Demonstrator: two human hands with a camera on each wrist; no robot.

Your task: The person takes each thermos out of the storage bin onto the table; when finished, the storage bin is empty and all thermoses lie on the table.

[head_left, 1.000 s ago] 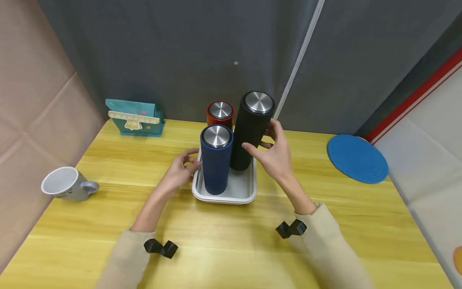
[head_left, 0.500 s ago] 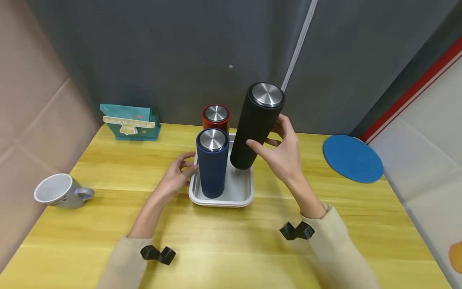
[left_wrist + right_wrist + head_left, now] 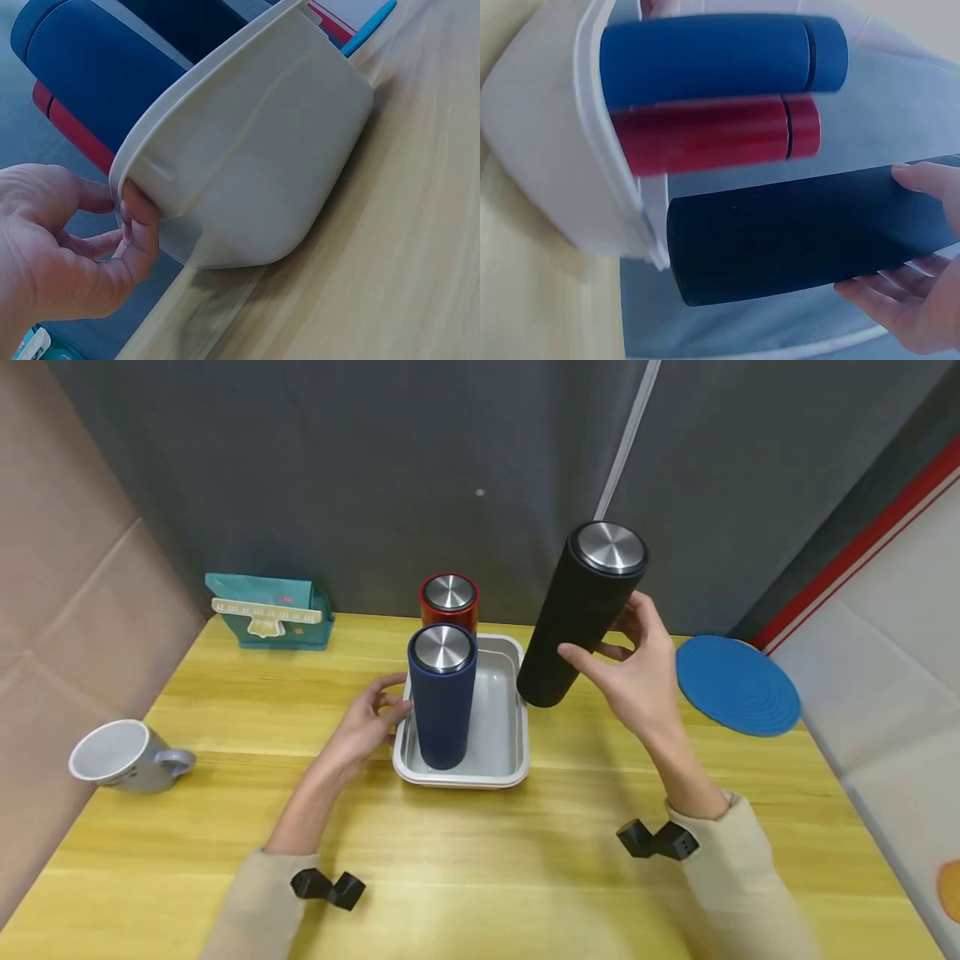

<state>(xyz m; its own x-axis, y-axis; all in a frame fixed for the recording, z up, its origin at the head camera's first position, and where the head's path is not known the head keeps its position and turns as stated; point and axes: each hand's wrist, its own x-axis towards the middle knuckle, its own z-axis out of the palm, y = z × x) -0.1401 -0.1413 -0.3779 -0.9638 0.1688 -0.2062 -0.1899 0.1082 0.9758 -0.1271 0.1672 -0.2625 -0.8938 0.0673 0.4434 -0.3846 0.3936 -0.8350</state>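
Note:
My right hand (image 3: pixel 641 672) grips a tall black thermos (image 3: pixel 573 622) with a brushed-metal lid top. In the head view the thermos leans to the right, its base just beyond the bin's right rim. The right wrist view shows the base of the black thermos (image 3: pixel 780 240) close by the rim. A deep off-white plastic bin (image 3: pixel 498 777) stands on the table. At its left side, my left hand (image 3: pixel 365 722) pinches the rim, thumb and fingers around the edge in the left wrist view. Inside are a blue thermos (image 3: pixel 442 714) and, behind it, a red thermos (image 3: pixel 452 595), partly hidden.
A grey-white mug (image 3: pixel 135 760) stands at the table's left edge. Behind it, a teal bag (image 3: pixel 288 637) with a cream clip stands near the dark back panel (image 3: pixel 375 485). A round blue mat (image 3: pixel 738 685) lies at the right, by the side wall.
The black thermos has been raised out of the bin and carried right past its rim, tilting more. My left hand stays on the bin's rim.

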